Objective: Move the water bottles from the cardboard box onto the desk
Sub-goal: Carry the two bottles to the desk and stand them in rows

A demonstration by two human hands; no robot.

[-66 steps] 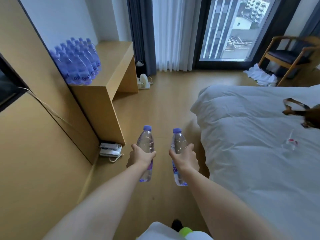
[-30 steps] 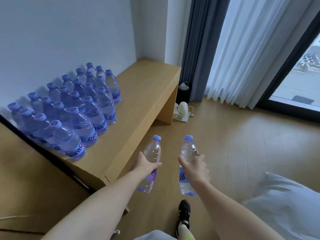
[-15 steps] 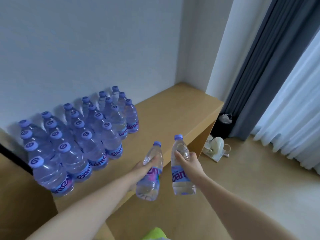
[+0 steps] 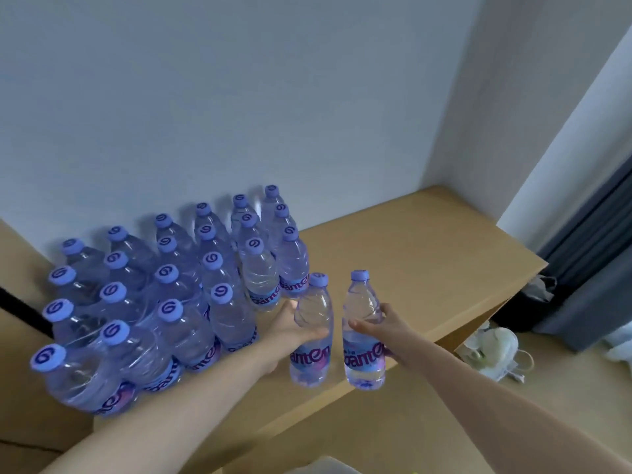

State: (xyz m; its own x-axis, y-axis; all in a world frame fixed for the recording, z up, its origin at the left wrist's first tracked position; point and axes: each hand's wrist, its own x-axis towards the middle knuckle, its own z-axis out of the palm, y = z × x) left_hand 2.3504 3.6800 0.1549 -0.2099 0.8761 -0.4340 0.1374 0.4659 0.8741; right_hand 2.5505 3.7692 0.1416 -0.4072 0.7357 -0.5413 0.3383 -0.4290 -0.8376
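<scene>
My left hand (image 4: 290,328) grips a clear water bottle (image 4: 313,313) with a purple cap, held upright above the wooden desk (image 4: 420,268) near its front edge. My right hand (image 4: 386,331) grips a second bottle (image 4: 363,357) just to the right, side by side with the first. Several matching bottles (image 4: 171,302) stand in rows on the desk's left half against the wall. The held bottles hover just right of those rows. No cardboard box is in view.
The desk's right half is bare wood up to the corner wall (image 4: 478,114). A dark curtain (image 4: 588,268) hangs at the right, with a white kettle and cord (image 4: 492,350) on the floor below the desk's end.
I have walked up to the desk and both hands have carried their bottles forward from over the floor to over the desk's front edge, beside the rows.
</scene>
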